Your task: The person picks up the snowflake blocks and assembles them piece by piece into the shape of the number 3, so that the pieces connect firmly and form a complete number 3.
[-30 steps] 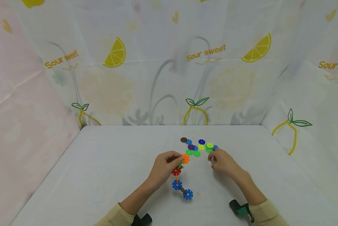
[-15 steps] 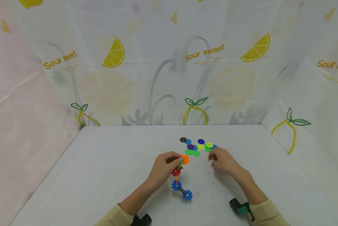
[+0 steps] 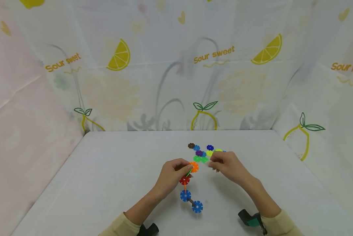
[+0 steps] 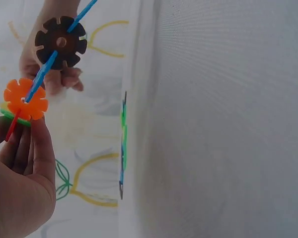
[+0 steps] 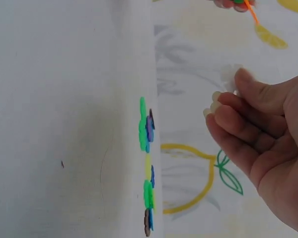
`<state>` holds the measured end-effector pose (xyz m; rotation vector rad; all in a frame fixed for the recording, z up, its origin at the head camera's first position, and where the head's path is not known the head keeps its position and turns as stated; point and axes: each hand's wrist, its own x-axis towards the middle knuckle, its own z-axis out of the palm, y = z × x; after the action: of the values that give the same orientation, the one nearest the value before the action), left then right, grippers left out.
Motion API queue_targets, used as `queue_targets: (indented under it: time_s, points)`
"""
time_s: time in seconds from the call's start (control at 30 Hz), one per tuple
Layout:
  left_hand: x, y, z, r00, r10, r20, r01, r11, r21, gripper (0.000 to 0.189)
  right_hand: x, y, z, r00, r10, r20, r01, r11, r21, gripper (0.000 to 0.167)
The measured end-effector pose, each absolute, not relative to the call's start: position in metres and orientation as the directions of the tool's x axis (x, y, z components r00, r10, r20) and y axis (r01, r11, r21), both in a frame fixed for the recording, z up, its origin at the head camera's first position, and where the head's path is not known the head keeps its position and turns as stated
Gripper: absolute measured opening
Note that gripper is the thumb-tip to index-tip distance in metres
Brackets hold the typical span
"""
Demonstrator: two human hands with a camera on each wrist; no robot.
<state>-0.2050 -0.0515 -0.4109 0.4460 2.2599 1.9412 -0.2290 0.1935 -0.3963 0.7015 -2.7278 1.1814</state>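
My left hand pinches a chain of slotted plastic snowflake discs near its top. An orange disc shows at the fingertips, with an edge-on green disc and a red disc below. Two blue discs, joined by a brown one, hang at the lower end. In the left wrist view, a dark brown disc and an edge-on blue disc stand in line with the orange one. My right hand pinches a whitish translucent disc, partly covered by the thumb, a short gap right of the chain.
Several loose discs lie flat on the white table beyond my hands, among them a brown disc, a purple disc and a dark blue disc. My right hand partly hides others. A printed cloth stands behind the table.
My right hand has lifted slightly and moved left toward the chain, carrying the white disc. My left hand has stayed nearly still; the chain's lower end has shifted slightly down and right.
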Motion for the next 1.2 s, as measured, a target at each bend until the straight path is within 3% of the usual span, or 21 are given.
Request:
queue_targets:
  time_s: [0.5, 1.2]
  points:
    - [-0.205, -0.050, -0.410, -0.950, 0.294, 0.104, 0.141, 0.110, 0.984, 0.024, -0.213, 0.176, -0.386, -0.772, -0.433, 0.465, -0.631, 0.438, -0.640, 0.016]
    - [-0.204, -0.049, -0.410, -0.954, 0.285, 0.096, 0.128, 0.096, 0.987, 0.021, -0.210, 0.165, -0.395, -0.680, -0.422, 0.600, -0.732, 0.437, -0.523, 0.021]
